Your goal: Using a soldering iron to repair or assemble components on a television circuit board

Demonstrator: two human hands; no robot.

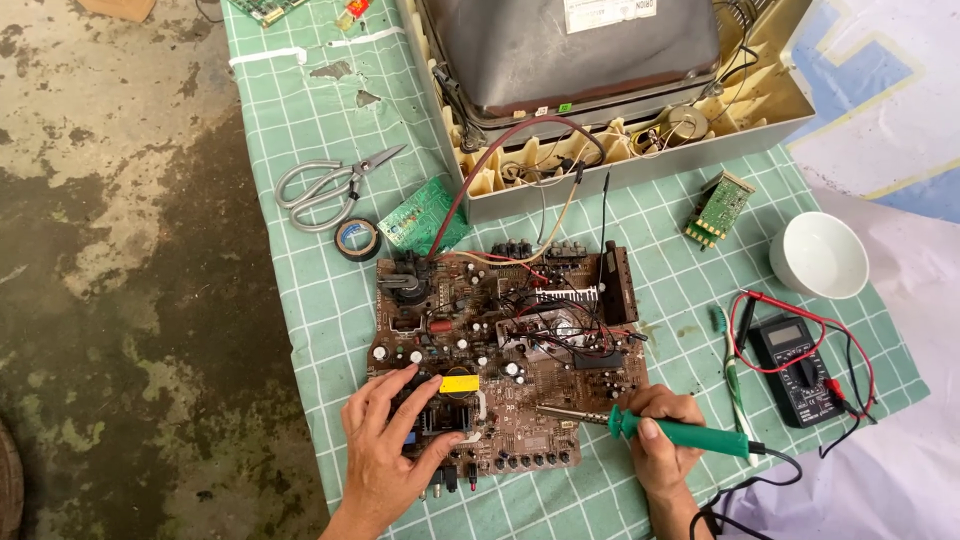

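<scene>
While our left hand (392, 440) pressed flat on the circuit board (505, 360), our right hand (662, 432) gripped the soldering iron (660, 428), whose tip needed guiding onto a joint

Both arms came up from the bottom edge of the view, bare to the wrist. The left hand (392, 445) lay palm down with its back to the camera, fingers spread and gently curled, fingertips pressing downward and the thumb stretched out to the right, apart from the other fingers. Its wrist ran down and slightly left. The right hand (662, 432) was closed in a loose fist, knuckles turned left, the thumb lying flat across the top and pointing left. Its forearm rose almost straight from the lower edge. The two hands stayed well apart, at about the same height.
</scene>
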